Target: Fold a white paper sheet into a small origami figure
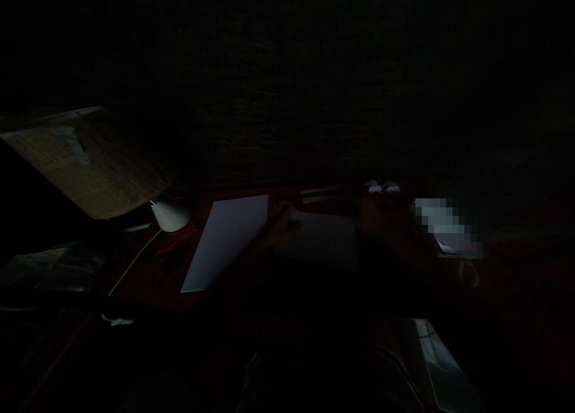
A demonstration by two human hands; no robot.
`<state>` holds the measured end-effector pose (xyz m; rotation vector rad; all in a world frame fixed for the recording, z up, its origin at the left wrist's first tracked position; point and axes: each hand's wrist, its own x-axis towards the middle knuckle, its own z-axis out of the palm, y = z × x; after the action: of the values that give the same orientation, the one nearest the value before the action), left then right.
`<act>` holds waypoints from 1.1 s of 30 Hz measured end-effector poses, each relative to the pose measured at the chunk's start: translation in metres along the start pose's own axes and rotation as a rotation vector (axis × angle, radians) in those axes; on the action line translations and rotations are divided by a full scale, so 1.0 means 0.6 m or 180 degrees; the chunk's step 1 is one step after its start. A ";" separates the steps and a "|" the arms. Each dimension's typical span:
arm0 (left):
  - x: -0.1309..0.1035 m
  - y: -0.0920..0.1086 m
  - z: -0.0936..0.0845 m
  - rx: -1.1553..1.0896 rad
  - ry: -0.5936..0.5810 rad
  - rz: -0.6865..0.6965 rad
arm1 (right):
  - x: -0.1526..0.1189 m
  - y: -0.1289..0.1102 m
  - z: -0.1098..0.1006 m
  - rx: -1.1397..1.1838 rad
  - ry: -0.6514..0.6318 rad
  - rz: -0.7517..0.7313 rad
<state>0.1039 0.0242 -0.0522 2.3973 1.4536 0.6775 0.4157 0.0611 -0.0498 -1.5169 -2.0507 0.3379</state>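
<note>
The head view is very dark. My left hand is dimly seen between two pale sheets, its fingers near the top left corner of the middle sheet. Whether it holds anything is lost in the shadow. The brighter left sheet lies flat beside that hand and its wrist. My right hand is only a faint shape to the right of the middle sheet, and its fingers do not show clearly. Two thin pale strips lie beyond the middle sheet. Small white folded pieces lie beyond my right hand.
A white cone-shaped object with a pale cord stands on the reddish table at the left. Behind it is a large brown box-like object. A partly pixelated white item lies at the right. Red thin items lie near the cone.
</note>
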 end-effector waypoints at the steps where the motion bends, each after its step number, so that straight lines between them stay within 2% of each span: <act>1: 0.000 0.000 0.000 0.0014 0.0005 -0.0005 | -0.009 0.001 -0.002 0.0216 -0.0052 -0.0001; 6: 0.003 -0.010 0.006 0.0090 0.0044 0.0110 | -0.040 0.002 -0.019 0.0752 -0.0038 -0.0066; 14: 0.006 -0.031 0.028 0.0060 0.0203 0.0051 | -0.039 0.004 -0.022 0.0992 -0.0302 -0.0126; 18: 0.006 -0.027 0.023 0.0010 0.0201 0.0047 | -0.041 0.003 -0.025 0.0863 -0.0312 -0.0201; 25: 0.004 -0.016 0.012 0.0013 0.0150 0.0103 | -0.037 -0.004 -0.026 0.0873 -0.0347 -0.0054; 29: 0.005 -0.014 0.010 0.0010 0.0126 0.0103 | -0.054 -0.052 -0.069 0.0960 -0.0208 -0.0090; 33: 0.001 -0.005 0.001 -0.0073 0.0014 0.0079 | -0.120 -0.104 -0.127 0.0770 0.0058 -0.0292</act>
<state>0.1020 0.0264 -0.0538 2.4019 1.4124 0.7019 0.4244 -0.0362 0.0229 -1.2727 -1.9774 0.5141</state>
